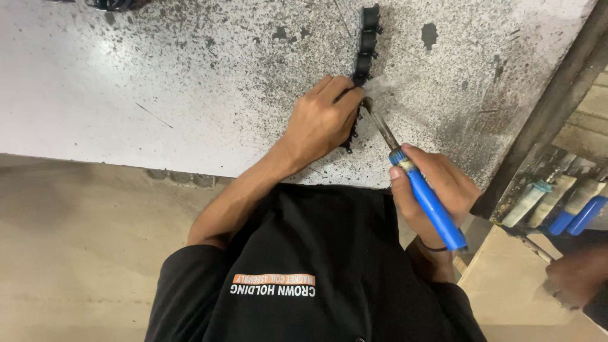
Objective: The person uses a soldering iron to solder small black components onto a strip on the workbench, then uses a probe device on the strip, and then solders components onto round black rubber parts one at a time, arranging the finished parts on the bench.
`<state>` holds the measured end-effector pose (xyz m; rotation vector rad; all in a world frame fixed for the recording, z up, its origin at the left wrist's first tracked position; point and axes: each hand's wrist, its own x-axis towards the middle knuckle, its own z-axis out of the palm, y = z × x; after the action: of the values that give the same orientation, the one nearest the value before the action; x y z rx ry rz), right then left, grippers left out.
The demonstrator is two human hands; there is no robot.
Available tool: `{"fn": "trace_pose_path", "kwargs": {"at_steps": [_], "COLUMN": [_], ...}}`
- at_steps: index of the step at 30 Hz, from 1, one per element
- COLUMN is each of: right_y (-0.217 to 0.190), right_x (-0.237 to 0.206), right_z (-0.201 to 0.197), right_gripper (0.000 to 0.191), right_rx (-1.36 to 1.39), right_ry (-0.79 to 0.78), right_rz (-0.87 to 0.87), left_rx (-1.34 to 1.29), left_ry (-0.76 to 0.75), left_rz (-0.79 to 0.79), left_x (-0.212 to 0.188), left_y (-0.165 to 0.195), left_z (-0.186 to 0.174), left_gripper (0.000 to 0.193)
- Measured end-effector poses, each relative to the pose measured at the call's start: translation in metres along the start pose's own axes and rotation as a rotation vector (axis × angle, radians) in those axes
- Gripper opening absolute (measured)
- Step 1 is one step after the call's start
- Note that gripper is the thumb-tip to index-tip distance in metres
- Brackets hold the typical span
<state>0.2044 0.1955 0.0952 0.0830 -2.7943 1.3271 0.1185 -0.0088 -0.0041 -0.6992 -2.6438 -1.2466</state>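
My left hand (pixel 323 117) lies flat over the near end of a row of small black parts (pixel 366 44) that runs in a line away from me across the speckled white counter (pixel 126 82), its fingers pressed down on the piece under them to pin it. My right hand (pixel 437 190) is wrapped around the blue handle of a soldering iron (pixel 425 197), fingers closed tight, and the metal tip meets the row just beside my left fingertips, where a thin wisp of smoke rises. I judge I am in the middle of working one joint on this strip, with the pieces farther up lying free of both hands. What comes after calls for a steady tip, a clean lift without dragging, and my left fingers kept off the hot metal. At the right edge, another person's hand (pixel 573 278) rests near a rack of blue-handled tools (pixel 570 209).
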Motion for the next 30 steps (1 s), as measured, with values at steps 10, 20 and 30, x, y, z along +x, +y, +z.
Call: {"fn": "trace_pose_path", "kwargs": {"at_steps": [10, 20, 30], "right_y": [0.058, 0.057, 0.028], "right_x": [-0.005, 0.0, 0.015], "right_z": [0.023, 0.021, 0.01], "right_gripper": [0.03, 0.031, 0.026], "right_rx": [0.571, 0.336, 0.094], "right_ry": [0.316, 0.243, 0.094], "right_rz": [0.163, 0.14, -0.039], "left_rx": [-0.017, 0.145, 0.194], "left_ry": [0.098, 0.081, 0.038], "left_rz": [0.013, -0.02, 0.002], "left_x": [0.018, 0.017, 0.016], "left_y": [0.006, -0.017, -0.015], "left_z": [-0.045, 0.01, 0.0], "left_gripper": [0.023, 0.026, 0.027]}}
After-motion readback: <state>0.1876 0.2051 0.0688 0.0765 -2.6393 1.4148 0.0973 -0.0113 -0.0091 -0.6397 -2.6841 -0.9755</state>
